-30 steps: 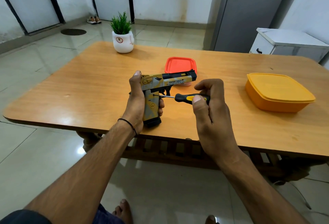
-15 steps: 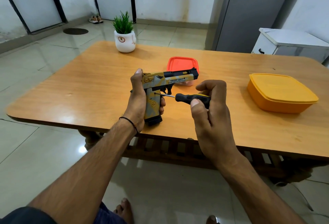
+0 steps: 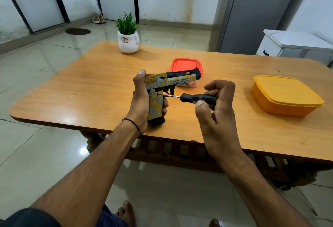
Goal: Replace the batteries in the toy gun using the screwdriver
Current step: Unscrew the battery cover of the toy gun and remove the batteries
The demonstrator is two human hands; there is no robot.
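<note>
Spanning most of the view, the wooden surface [image 3: 90, 89] carries the work near its 6 o'clock edge, close to the person. Yellow lidded box [image 3: 285, 95] sits at 3 o'clock, orange-lidded box [image 3: 182, 63] at 12 o'clock behind the gun, potted plant [image 3: 128, 36] at 11 o'clock; all clear of the hands. Left hand [image 3: 139, 103] wraps the toy gun [image 3: 163, 89] by the grip, butt on the surface, side panel turned to 3 o'clock, presumably to brace it and expose the screw. Right hand [image 3: 217, 100]: fingers pinching the screwdriver [image 3: 197, 98] handle, shaft level, tip on the grip panel. Judged step: loosening the battery cover screw.
</note>
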